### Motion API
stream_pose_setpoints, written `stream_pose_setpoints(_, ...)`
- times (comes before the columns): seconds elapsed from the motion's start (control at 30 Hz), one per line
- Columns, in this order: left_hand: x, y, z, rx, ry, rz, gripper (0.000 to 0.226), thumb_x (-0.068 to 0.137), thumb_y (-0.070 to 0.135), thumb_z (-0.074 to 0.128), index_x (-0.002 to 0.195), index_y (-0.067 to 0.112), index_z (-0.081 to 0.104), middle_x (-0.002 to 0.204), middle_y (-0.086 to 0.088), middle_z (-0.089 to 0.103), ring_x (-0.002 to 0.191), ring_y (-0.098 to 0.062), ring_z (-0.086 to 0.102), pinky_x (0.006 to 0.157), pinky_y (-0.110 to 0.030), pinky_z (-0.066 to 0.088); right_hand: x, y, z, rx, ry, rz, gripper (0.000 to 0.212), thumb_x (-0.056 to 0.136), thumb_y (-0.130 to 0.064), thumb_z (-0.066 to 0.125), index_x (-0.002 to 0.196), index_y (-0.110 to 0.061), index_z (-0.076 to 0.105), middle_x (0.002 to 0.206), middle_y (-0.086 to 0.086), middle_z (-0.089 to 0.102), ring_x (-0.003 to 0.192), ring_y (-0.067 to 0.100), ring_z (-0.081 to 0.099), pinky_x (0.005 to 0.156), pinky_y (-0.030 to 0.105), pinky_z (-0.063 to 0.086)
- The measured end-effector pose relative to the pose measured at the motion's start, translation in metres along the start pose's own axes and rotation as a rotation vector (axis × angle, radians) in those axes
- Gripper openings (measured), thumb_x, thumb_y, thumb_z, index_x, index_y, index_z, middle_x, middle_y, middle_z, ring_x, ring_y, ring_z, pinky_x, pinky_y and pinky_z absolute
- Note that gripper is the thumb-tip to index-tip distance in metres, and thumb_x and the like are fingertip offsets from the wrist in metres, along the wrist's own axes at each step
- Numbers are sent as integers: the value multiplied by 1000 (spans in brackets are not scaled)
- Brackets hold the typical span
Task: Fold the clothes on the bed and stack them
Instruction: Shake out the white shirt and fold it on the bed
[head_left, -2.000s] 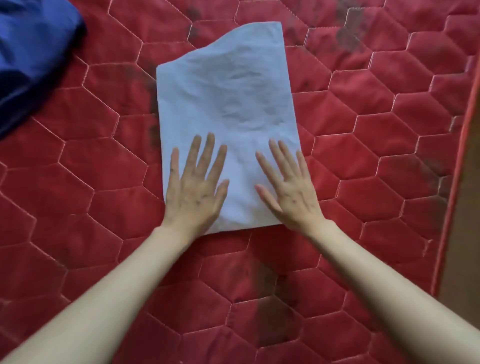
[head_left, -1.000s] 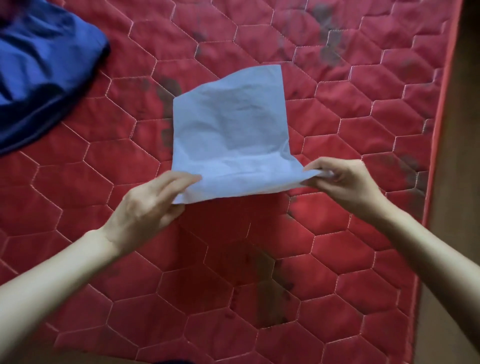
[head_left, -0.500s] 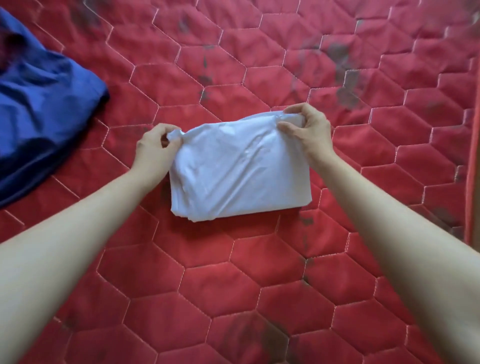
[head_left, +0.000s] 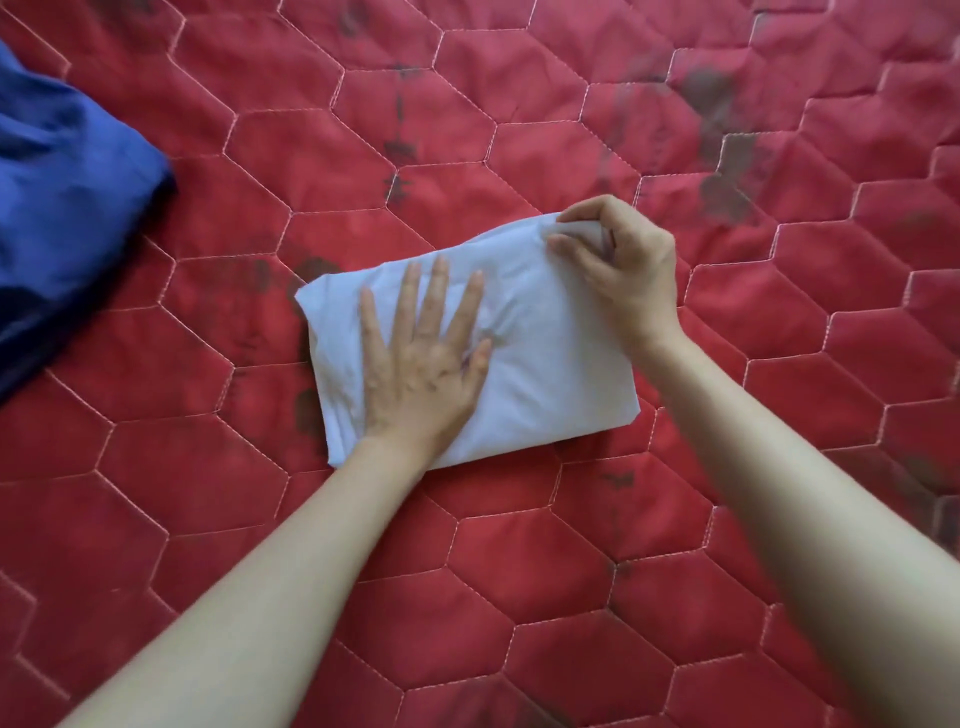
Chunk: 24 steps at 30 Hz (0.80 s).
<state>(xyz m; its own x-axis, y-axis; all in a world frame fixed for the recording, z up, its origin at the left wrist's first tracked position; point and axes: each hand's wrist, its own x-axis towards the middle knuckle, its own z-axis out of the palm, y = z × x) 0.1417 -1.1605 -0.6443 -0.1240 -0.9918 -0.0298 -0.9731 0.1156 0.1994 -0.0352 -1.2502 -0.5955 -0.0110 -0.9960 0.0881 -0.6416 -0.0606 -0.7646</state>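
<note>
Red quilted bed cover (head_left: 519, 597); white garment (head_left: 545, 364), folded to a small rectangle, lies at its middle, blue cloth (head_left: 62, 218) well to the garment's left. My left hand (head_left: 421, 364) presses flat, fingers straight, on the garment's left half; my right hand (head_left: 618, 270) pinches its far right corner. Step: finishing the fold; next likely calls for squaring that corner, then stacking.

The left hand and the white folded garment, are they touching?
Touching. The head view shows the left hand lying flat, fingers spread, on the white folded garment.
</note>
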Motion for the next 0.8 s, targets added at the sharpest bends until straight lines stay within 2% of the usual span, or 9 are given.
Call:
stream_pose_setpoints(0.13,1,-4,16,-6,68,-73,56,100,42,25,152,24,22,159,-9,22,147,-28,17,116,-60,6,9,-14,3,-73,-8,-158,12,82,-20,68,90,-11,70,90,-5,70,85,11,64,77,32,50)
stream_pose_setpoints(0.2,0,-3,16,-11,87,-89,56,100,41,24,153,24,19,159,-9,22,147,-28,17,115,-60,6,15,-15,8,-89,-19,-81,12,80,-23,67,89,-16,69,88,-9,69,85,9,63,77,35,49)
stream_pose_setpoints(0.3,-1,-5,15,-7,94,-163,56,100,41,21,153,25,16,160,-9,18,148,-28,15,116,-60,6,22,-7,20,-29,-68,158,10,76,-25,71,85,-22,69,81,-17,67,84,3,61,82,36,48)
stream_pose_setpoints(0.4,-5,-8,12,-21,113,-394,54,100,42,21,152,25,24,160,-8,20,147,-30,16,115,-61,7,24,1,33,14,-77,268,13,75,-27,74,86,-22,71,84,-15,69,87,3,62,84,33,48)
stream_pose_setpoints(0.47,-6,-12,10,-54,106,-518,54,100,40,20,152,26,24,160,-9,18,148,-29,15,114,-62,5,22,-1,39,-46,-26,251,19,78,-31,73,95,-22,70,96,-10,69,97,10,59,87,32,45)
stream_pose_setpoints(0.57,-8,-13,10,-79,93,-547,55,100,39,18,153,26,21,161,-9,15,148,-27,11,114,-61,2,10,-12,43,-382,94,24,38,90,-31,60,126,-17,60,126,2,57,119,21,50,98,32,37)
stream_pose_setpoints(0.67,-7,-12,10,-89,89,-556,55,99,38,16,153,27,21,161,-7,14,149,-26,8,115,-60,2,-23,-34,57,-359,139,-379,35,96,-20,51,125,-4,61,132,18,57,125,33,52,104,49,40)
stream_pose_setpoints(0.73,-8,-13,11,-83,72,-563,57,97,38,13,153,29,19,162,-6,11,149,-25,6,115,-59,1,-53,-38,71,-412,-36,-611,37,100,-23,42,120,-4,66,132,18,58,126,34,53,105,56,39)
stream_pose_setpoints(0.8,-8,-14,12,-89,76,-562,56,97,36,15,153,30,18,162,-6,10,149,-25,5,115,-59,1,-64,-24,72,-591,-278,-684,41,101,-32,39,130,-13,60,141,12,52,134,29,44,111,57,30)
